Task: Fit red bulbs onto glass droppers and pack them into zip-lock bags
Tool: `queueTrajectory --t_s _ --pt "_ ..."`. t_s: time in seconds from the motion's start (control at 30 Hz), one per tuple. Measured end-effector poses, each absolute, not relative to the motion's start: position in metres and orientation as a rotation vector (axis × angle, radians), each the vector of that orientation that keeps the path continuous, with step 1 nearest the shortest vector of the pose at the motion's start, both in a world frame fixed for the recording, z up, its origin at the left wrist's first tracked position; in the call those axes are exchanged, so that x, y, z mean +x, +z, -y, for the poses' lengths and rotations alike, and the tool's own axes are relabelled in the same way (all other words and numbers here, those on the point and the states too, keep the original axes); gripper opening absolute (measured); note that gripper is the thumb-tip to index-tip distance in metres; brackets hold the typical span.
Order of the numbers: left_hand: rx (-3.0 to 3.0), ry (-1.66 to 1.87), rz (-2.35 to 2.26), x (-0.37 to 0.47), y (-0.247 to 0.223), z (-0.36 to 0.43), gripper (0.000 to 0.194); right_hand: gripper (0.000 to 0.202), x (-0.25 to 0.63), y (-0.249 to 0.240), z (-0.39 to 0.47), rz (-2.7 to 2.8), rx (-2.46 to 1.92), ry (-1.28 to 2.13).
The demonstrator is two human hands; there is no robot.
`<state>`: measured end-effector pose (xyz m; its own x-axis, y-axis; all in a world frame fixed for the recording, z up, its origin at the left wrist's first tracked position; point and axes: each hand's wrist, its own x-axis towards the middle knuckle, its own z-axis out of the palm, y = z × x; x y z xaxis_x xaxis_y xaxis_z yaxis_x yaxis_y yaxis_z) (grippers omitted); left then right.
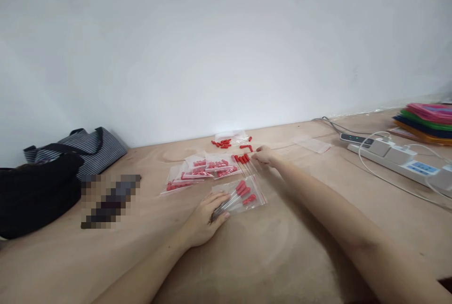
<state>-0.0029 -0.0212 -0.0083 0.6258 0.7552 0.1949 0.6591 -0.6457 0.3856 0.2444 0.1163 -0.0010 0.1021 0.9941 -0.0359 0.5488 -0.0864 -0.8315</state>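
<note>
My left hand [208, 214] rests on the near end of a clear zip bag [257, 191], its fingers over the lower ends of clear tubes with red tops [241, 187]. A loose red piece [249, 199] shows at the bag's right side. Farther forward, my right hand [265, 156] reaches beside several red-topped droppers [242, 158] lying on the table. Its fingers look bent together, but whatever they hold, if anything, is too small to make out. Left of the droppers, several overlapping clear bags [201, 166] contain red pieces.
Loose red pieces [224, 143] lie near the wall by a clear bag. An empty-looking bag [312, 144] lies to the right, before a power strip [399, 160] with cables. Coloured sheets [427, 118] are stacked far right. Striped [100, 151] and black bags [38, 196] stand left.
</note>
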Motion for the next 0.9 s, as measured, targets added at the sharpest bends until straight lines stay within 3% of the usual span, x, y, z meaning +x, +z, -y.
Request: queueTrajectory --t_s 0.27,0.67,0.9 --pt "2.593 0.464 -1.180 0.000 -0.004 0.022 0.040 0.072 0.270 -0.022 -0.037 1.278 -1.239 0.950" --pt "2.586 0.471 -1.183 0.000 -0.001 0.022 0.041 0.046 0.240 -0.038 -0.010 1.091 -1.026 1.049" --pt "2.570 0.490 -1.192 0.003 0.001 0.024 0.039 0.040 0.240 -0.031 0.000 1.127 -1.148 1.056"
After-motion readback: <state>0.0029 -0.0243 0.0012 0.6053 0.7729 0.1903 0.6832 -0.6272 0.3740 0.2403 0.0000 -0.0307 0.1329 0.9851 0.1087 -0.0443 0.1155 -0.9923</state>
